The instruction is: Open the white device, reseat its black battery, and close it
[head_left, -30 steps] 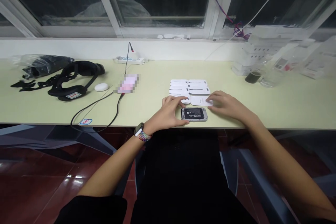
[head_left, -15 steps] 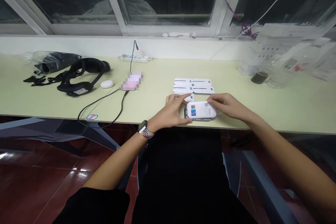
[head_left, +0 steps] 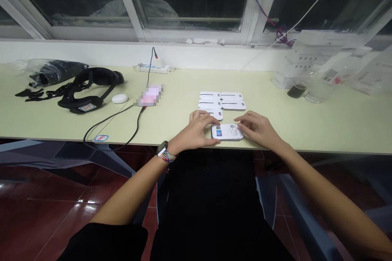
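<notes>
A white, flat device with rounded corners (head_left: 228, 132) lies at the table's front edge, its labelled cover facing up with QR codes and a blue sticker. My left hand (head_left: 200, 129) grips its left end, thumb at the near side and fingers at the far side. At the upper right corner, my right hand (head_left: 255, 128) hovers or lightly touches, thumb and index finger apart; contact is hard to tell. Just beyond lie several white rounded pieces (head_left: 233, 101) in rows, each marked with a black line and a letter like W. My left fingers partly cover the nearest piece (head_left: 217, 114).
To the left are a black headset (head_left: 88, 89), a white oval case (head_left: 119, 98) and a blurred phone (head_left: 150, 95) on a black cable (head_left: 138, 124). A power strip (head_left: 154, 68) sits by the wall. White baskets (head_left: 301, 63) and a dark-filled cup (head_left: 296, 90) stand at right.
The labelled cover, tilted and offset over the device half a second ago, now lies flat in line with it. My right thumb and finger have loosened from the cover's corner.
</notes>
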`<state>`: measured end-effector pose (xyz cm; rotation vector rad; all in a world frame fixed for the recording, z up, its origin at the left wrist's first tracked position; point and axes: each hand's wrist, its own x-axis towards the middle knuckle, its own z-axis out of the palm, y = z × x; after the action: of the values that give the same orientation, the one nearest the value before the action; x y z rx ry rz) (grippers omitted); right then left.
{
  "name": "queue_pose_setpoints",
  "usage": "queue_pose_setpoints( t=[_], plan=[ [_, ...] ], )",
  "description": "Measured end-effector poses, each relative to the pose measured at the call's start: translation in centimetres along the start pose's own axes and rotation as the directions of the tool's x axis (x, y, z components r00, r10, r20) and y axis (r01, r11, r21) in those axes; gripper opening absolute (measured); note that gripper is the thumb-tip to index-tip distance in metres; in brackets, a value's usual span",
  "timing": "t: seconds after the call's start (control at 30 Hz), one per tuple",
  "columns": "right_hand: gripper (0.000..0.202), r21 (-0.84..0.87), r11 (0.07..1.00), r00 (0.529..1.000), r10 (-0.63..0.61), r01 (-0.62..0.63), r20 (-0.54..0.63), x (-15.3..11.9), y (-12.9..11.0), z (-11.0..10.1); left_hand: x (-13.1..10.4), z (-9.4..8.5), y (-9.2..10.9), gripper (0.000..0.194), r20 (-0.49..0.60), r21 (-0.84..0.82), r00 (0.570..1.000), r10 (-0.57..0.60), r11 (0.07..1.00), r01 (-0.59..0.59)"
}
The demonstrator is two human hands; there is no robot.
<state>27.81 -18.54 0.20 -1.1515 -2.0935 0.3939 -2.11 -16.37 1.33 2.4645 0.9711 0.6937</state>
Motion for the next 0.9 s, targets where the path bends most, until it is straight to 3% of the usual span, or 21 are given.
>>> queue_pose_setpoints(
  t=[0.13, 0.23, 0.9],
  plan=[
    [0.028, 0.063, 0.992, 0.988, -0.117, 0.111, 0.101, -0.93, 0.23, -0.76, 0.01, -0.04, -0.06, 0.05, 0.007, -0.008, 1.0, -0.003, 1.0, 0.003],
    [0.036, 0.076, 0.991, 0.984, -0.118, 0.109, 0.132, -1.14, 0.29, -0.86, 0.03, -0.17, -0.13, 0.049, 0.009, -0.005, 1.0, -0.007, 1.0, 0.007],
    [0.034, 0.099, 0.992, 0.98, -0.098, 0.082, 0.172, -0.7, -0.11, -0.67, -0.01, -0.55, 0.1, 0.044, 0.024, 0.04, 1.0, -0.004, 0.999, 0.003]
  ],
)
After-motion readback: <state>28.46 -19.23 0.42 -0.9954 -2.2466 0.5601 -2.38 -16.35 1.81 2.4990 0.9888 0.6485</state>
